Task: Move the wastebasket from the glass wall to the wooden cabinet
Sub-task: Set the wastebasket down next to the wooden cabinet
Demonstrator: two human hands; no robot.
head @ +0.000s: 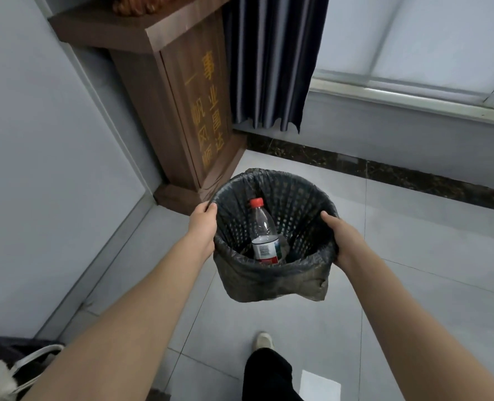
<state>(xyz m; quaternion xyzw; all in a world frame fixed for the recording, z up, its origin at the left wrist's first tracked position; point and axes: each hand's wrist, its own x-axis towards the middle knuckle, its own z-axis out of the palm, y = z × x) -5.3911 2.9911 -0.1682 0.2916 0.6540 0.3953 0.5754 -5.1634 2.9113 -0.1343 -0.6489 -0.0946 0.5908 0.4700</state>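
While both hands carry the wastebasket [274,227] by its rim, it hangs above the tiled floor [413,256], just short of the wooden cabinet [182,111]. The left hand [202,227] is closed over the left rim and the right hand [338,235] grips the right rim, each pinching the black liner bag [269,282] against the mesh. A red-capped plastic bottle [264,233] leans inside. Keeping the rim level should stop the bottle shifting; lowering the basket straight down beside the cabinet's base, without scraping it, looks the safest finish.
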